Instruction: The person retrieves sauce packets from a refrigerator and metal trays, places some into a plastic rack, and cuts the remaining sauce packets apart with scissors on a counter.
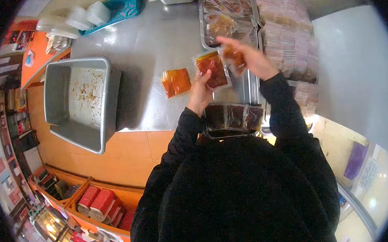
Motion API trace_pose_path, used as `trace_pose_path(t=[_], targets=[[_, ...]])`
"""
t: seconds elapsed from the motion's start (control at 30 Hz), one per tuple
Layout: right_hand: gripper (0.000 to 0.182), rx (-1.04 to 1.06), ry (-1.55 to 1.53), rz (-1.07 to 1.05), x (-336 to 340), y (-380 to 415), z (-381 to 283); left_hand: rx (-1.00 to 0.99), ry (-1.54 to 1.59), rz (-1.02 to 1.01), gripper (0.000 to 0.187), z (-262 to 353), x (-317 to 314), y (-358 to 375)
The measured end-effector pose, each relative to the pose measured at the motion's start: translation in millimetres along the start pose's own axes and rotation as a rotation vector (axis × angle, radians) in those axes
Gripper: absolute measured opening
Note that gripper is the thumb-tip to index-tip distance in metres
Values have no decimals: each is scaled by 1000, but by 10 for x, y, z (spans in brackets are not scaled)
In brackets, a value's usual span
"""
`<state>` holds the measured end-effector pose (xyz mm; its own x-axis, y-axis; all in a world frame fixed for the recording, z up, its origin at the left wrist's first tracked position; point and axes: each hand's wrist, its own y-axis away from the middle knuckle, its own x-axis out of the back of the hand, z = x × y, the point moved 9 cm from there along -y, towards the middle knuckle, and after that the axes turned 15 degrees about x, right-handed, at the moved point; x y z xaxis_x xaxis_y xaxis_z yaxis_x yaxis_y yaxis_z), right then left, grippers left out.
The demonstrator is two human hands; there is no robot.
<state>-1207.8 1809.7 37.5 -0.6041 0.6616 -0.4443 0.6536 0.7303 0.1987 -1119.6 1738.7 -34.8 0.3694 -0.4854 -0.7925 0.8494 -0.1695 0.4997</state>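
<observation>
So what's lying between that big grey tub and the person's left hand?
In the head view, a clear packet with orange contents lies flat on the metal table, between the grey tub and the left hand, nearer the hand.

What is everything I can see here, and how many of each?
Steel table: one, silver, centre
Tub: one, grey, left
Basket: one, teal, top left
Containers: several, whitish, around basket
Loose packet: one, orange, on table
Left hand's packet: one, red-brown, held
Right hand's packet: at least one, orange-brown, blurred
Dark packets: several, near the person
Wrapped stacks: many, pale pink, right
Boxes: several, red, lower left
Hands: two, bare, left, right
</observation>
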Motion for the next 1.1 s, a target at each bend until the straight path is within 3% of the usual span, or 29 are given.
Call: trace_pose_path(t=[0.07, 0.23, 0.27, 0.33, 0.4, 0.47, 0.5, 0.57, 0.6, 0.67, 0.7, 0.8, 0.87, 0.93, 1.0, 1.07, 1.1], targets=[[48, 366, 465, -55, -13, -91, 124, -5, -19, -18, 36, -49, -106, -40], [63, 489, 1033, 336, 28, 188, -145, -52, -70, -209, 39, -65, -306, 50], [63, 488, 1030, 340, 35, 200, -129, -47, -73, -208, 39, -84, -321, 79], [58, 643, 1393, 471, -14, 314, -293, 22, -5, -110, 42, -167, -262, 98], [53, 632, 1409, 501, 31, 334, -283, 1, -29, -95, 43, -167, -311, 129], [59, 406, 1192, 458, 250, 265, -53, -23, -51, -78, 44, -148, -307, 135], [59, 406, 1192, 455, 327, 257, -27, -9, -120, -25, 44, -152, -249, 120], [48, 559, 667, 291, 383, 219, 49, 4, -182, 38, 45, -178, -153, 113], [48, 559, 666, 287, 345, 269, -40, -17, -140, 39, 43, -161, -133, 101], [36, 349, 378, 160, 227, 330, 17, -36, -100, 36, 41, -148, -145, 113], [28, 397, 294, 206, 230, 346, 2, -23, -106, 28, 40, -166, -188, 136], [34, 395, 46, 257, 179, 355, 99, 13, -109, -3, 41, -258, -184, 147], [34, 378, 41, 247, 110, 343, 146, 36, -110, -24, 42, -276, -192, 162], [30, 494, 643, 341, 132, 400, 54, 77, -74, -63, 43, -282, -261, 192], [33, 564, 812, 392, 32, 429, 51, 48, -119, -42, 46, -327, -219, 169], [39, 629, 1275, 494, -109, 514, -42, 15, -162, -25, 49, -313, -236, 174], [42, 667, 1336, 504, -145, 515, -49, -37, -133, -17, 46, -254, -260, 225]])
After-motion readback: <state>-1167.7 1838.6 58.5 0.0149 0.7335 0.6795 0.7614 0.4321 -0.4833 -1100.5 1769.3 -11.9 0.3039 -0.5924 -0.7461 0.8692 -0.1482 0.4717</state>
